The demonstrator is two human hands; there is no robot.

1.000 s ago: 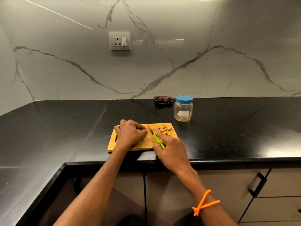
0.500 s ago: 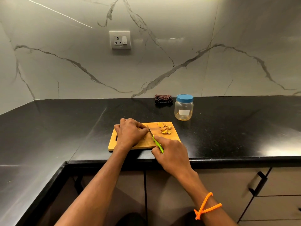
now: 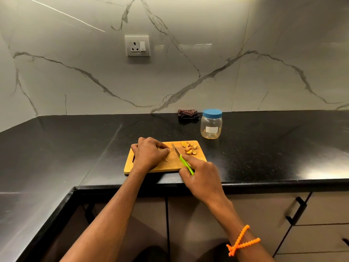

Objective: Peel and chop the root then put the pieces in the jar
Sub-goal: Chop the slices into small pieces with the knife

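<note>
A wooden cutting board (image 3: 171, 163) lies on the black counter near its front edge. My left hand (image 3: 150, 154) is curled over a piece of root (image 3: 160, 148) on the board, hiding most of it. My right hand (image 3: 203, 176) grips a green-handled knife (image 3: 182, 159), whose blade points away from me just right of the left fingers. A small pile of yellow chopped pieces (image 3: 189, 148) sits at the board's far right corner. A clear jar (image 3: 211, 126) with a blue lid on stands behind the board, to the right.
A folded dark cloth (image 3: 188, 114) lies against the marble wall left of the jar. A wall socket (image 3: 137, 45) is above. The black counter (image 3: 273, 148) wraps round to the left. Cabinet doors and drawer handles (image 3: 296, 210) are below the front edge.
The knife has drawn slightly back toward me and the blade sits a little further from the left fingers. The left hand has stayed on the root.
</note>
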